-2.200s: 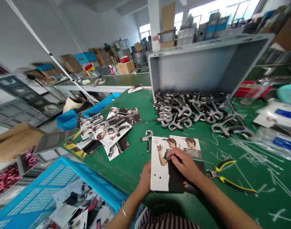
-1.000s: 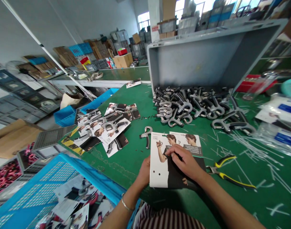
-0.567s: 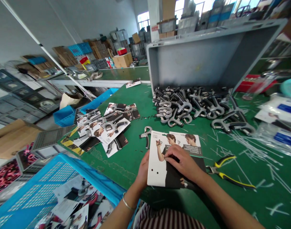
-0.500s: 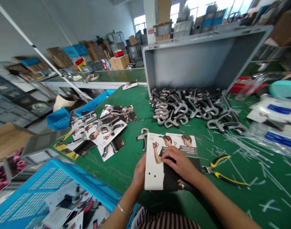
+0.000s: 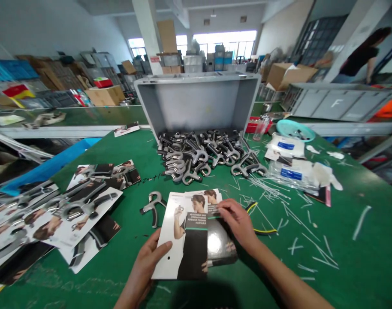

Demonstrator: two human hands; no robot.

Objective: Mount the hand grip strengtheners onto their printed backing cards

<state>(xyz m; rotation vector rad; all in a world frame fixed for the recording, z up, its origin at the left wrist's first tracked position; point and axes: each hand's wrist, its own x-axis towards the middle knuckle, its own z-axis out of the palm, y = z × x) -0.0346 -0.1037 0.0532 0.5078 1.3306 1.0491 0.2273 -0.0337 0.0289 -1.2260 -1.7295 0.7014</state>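
My left hand (image 5: 146,259) grips the left edge of a printed backing card (image 5: 168,223), its thumb lying on the front. The card is white and black, picturing a person squeezing a grip. Behind and to its right lie more cards of the same print, a stack (image 5: 220,240) with a glossy dark lower part. At that stack's upper right edge, my right hand (image 5: 239,225) has its fingers pinched together against the cards. A loose grey and black hand grip (image 5: 154,208) rests just left of the held card. Yellow-and-black pliers (image 5: 265,232) are partly hidden behind my right hand.
Many hand grips (image 5: 199,154) spill from a grey crate (image 5: 196,103) tipped on its side. Carded hand grips (image 5: 76,210) overlap at left. White zip-tie scraps (image 5: 273,189), plastic packets (image 5: 290,174) and a turquoise bowl (image 5: 295,130) lie right. A person (image 5: 360,60) is in the background.
The view has swung right. One card has come away from the stack into my left hand, its thumb now on the front. My right hand has shifted from the card's middle to the stack's right edge.
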